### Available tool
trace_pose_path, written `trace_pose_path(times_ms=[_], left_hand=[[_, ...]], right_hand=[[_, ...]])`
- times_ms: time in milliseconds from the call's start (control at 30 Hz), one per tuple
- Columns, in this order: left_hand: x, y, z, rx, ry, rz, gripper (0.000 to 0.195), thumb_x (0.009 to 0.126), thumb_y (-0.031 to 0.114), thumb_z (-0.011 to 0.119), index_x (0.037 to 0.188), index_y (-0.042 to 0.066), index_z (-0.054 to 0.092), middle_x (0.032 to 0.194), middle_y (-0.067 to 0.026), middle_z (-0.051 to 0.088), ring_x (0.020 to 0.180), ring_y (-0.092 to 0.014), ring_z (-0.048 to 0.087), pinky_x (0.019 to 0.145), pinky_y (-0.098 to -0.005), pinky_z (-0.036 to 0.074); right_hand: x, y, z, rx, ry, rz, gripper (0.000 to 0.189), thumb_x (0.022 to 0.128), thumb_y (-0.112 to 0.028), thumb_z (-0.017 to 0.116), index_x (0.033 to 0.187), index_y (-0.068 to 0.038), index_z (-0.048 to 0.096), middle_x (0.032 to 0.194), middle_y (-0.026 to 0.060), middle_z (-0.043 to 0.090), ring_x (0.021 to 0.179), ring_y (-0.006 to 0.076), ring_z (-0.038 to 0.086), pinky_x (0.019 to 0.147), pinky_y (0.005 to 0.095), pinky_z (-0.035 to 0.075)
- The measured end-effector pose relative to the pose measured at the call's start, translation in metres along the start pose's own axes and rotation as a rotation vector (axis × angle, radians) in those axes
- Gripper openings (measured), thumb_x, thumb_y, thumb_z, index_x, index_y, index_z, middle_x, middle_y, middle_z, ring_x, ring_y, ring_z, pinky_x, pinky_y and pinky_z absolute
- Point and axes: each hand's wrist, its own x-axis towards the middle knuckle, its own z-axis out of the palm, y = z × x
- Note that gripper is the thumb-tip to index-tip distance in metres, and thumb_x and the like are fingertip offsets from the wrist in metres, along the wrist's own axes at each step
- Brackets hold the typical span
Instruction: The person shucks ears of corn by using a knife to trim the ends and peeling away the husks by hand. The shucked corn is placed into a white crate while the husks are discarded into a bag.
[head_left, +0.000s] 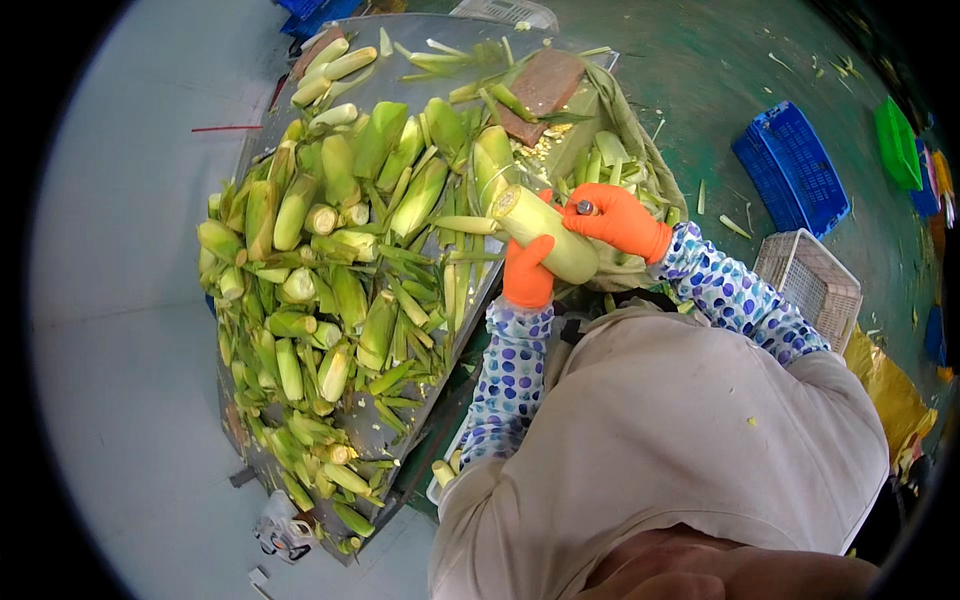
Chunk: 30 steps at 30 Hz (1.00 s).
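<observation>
My left hand (528, 274), in an orange glove, grips a pale green ear of corn (551, 238) near its lower side. The cut round end of the ear faces up and to the left. My right hand (621, 223), also gloved in orange, is closed around a small tool (586, 208) against the ear's upper right side. Only the tool's round, metallic-looking end shows; the rest is hidden by the fingers. Just beyond the held ear lies a greener ear of corn in its husk (493, 161), on the edge of the table.
A grey metal table (420, 37) carries a heap of husked corn (300, 210) and loose leaves. At its far right lies a brown board (544, 86). Green cloth (630, 112) drapes beside it, holding husks. On the floor are a blue crate (795, 169) and a white basket (814, 281).
</observation>
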Motion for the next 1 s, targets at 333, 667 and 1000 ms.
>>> trace_pose_path(times_ms=[333,667,1000], left_hand=[[0.014,-0.023,-0.038,-0.04,-0.146,-0.024,0.063,0.085,0.002,0.054,0.143,-0.001,0.032,0.138,-0.0195,0.045,0.122,-0.035,0.049,0.105,-0.0531,0.038],[0.06,-0.019,0.058,0.753,-0.484,-0.025,0.064,0.08,0.009,0.069,0.137,-0.001,0.04,0.132,-0.0117,0.048,0.117,-0.024,0.05,0.101,-0.0363,0.039],[0.056,-0.057,0.036,0.364,0.068,-0.125,0.052,0.09,0.021,0.063,0.134,0.0,0.043,0.129,-0.0144,0.051,0.115,-0.028,0.054,0.098,-0.04,0.045]], right_hand=[[-0.034,-0.017,-0.021,0.006,0.101,0.337,0.033,0.085,-0.034,0.064,0.101,-0.005,0.065,0.087,0.0066,0.063,0.077,0.0144,0.058,0.067,0.0312,0.048],[-0.075,0.005,-0.068,0.39,0.568,0.349,0.035,0.078,-0.037,0.065,0.094,-0.006,0.065,0.074,0.0083,0.06,0.06,0.0151,0.056,0.048,0.0306,0.045],[-0.08,0.025,-0.064,0.464,0.715,0.353,0.03,0.075,-0.033,0.061,0.087,-0.006,0.065,0.067,0.0097,0.059,0.052,0.0175,0.056,0.039,0.0323,0.039]])
